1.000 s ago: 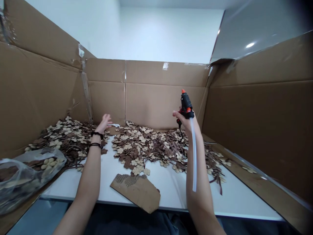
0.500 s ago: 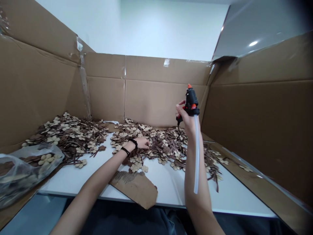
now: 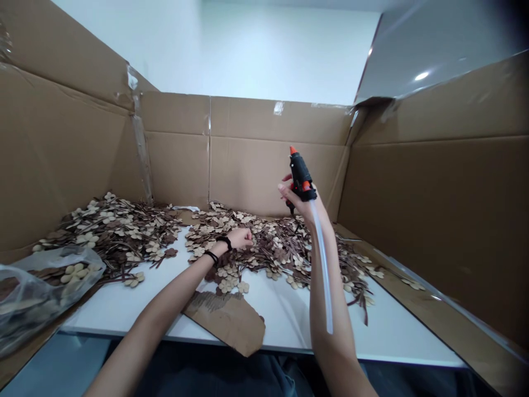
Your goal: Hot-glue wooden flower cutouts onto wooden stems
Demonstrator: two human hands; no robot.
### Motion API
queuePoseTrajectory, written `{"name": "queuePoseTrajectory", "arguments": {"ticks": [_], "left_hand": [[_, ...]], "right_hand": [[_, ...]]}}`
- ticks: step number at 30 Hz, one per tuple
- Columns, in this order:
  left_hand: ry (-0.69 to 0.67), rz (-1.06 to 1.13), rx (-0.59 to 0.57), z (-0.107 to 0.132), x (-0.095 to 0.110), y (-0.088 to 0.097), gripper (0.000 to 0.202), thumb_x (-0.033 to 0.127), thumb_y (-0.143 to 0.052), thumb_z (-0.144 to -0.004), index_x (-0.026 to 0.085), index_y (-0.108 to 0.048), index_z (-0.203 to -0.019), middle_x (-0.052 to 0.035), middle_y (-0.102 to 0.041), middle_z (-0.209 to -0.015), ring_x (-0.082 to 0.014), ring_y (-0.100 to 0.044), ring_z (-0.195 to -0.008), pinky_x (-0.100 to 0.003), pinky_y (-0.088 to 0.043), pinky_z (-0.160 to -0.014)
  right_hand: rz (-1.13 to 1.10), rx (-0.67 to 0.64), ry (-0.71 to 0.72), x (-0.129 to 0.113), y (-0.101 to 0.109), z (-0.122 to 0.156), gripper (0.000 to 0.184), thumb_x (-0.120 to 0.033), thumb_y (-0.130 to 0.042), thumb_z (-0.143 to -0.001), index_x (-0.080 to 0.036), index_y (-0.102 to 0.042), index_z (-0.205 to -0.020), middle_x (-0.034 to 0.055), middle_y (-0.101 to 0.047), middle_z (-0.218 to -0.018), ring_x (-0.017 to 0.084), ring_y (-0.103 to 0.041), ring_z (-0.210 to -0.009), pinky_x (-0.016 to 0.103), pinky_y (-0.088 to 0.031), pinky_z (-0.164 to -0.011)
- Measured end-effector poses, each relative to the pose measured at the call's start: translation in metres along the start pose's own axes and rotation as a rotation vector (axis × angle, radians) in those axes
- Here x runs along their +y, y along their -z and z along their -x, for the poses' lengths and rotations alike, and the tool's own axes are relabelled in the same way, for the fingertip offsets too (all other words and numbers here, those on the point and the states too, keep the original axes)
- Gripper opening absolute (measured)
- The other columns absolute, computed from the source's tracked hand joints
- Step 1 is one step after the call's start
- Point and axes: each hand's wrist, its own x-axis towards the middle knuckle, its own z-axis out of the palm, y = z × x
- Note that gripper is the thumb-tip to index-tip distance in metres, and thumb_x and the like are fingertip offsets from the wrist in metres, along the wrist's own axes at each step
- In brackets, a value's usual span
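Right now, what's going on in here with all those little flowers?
A person is at a white table with cardboard walls. The right hand holds up a glue gun, orange tip upward, with a long clear glue stick trailing from its back. The left hand is down at the middle pile of brown and cream flower shapes; I can't tell whether it has one. A torn cardboard piece lies at the near edge.
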Motion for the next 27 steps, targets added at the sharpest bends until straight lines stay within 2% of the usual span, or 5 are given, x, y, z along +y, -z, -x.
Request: {"name": "queuePoseTrajectory", "arguments": {"ticks": [5,8,12,21,27], "left_hand": [[0.053,0.017,-0.009,-0.031,0.0,0.033,0.029,0.039,-0.054,-0.09,0.012,-0.054,-0.101,-0.0055,-0.065,-0.083,-0.011,-0.059,-0.062,-0.023,-0.047,-0.054],[0.052,0.091,0.009,-0.036,0.013,0.061,0.029,0.041,-0.057,-0.087,0.015,-0.047,-0.094,-0.0039,-0.067,-0.069,-0.0074,-0.054,-0.046,-0.016,-0.031,-0.042],[-0.008,0.139,0.071,-0.025,0.037,0.081,0.027,0.039,-0.056,-0.086,0.014,-0.047,-0.084,-0.0069,-0.069,-0.075,-0.0066,-0.055,-0.05,-0.017,-0.036,-0.047],[-0.042,-0.122,0.07,-0.01,0.057,0.064,0.028,0.04,-0.037,-0.094,0.018,-0.043,-0.077,0.0079,-0.043,-0.043,-0.0063,-0.034,-0.038,-0.018,-0.026,-0.043],[-0.081,-0.083,-0.026,-0.003,0.068,0.058,0.032,0.045,-0.033,-0.093,0.018,-0.043,-0.08,-0.0016,-0.064,-0.061,-0.0089,-0.04,-0.047,-0.02,-0.03,-0.048]], "right_hand": [[-0.068,-0.12,0.02,-0.006,0.0,0.005,0.056,-0.058,-0.059,-0.078,-0.024,-0.047,-0.122,0.0068,-0.064,-0.101,0.016,-0.06,-0.077,0.03,-0.049,-0.069],[-0.128,-0.215,-0.02,-0.009,-0.001,0.008,0.052,-0.062,-0.053,-0.08,-0.021,-0.053,-0.112,0.0027,-0.06,-0.079,0.012,-0.051,-0.057,0.026,-0.043,-0.054],[-0.112,-0.375,-0.105,-0.012,-0.003,0.01,0.055,-0.068,-0.047,-0.08,-0.015,-0.062,-0.083,-0.0036,-0.043,-0.052,0.007,-0.034,-0.042,0.024,-0.027,-0.042],[-0.112,-0.322,-0.218,-0.016,-0.021,0.008,0.061,-0.075,-0.048,-0.073,-0.016,-0.061,-0.064,0.0047,-0.06,-0.06,0.01,-0.045,-0.048,0.025,-0.035,-0.047],[-0.106,-0.206,-0.239,-0.01,-0.02,0.006,0.062,-0.074,-0.042,-0.077,-0.018,-0.06,-0.057,0.0048,-0.06,-0.057,0.013,-0.049,-0.052,0.025,-0.04,-0.054]]}}
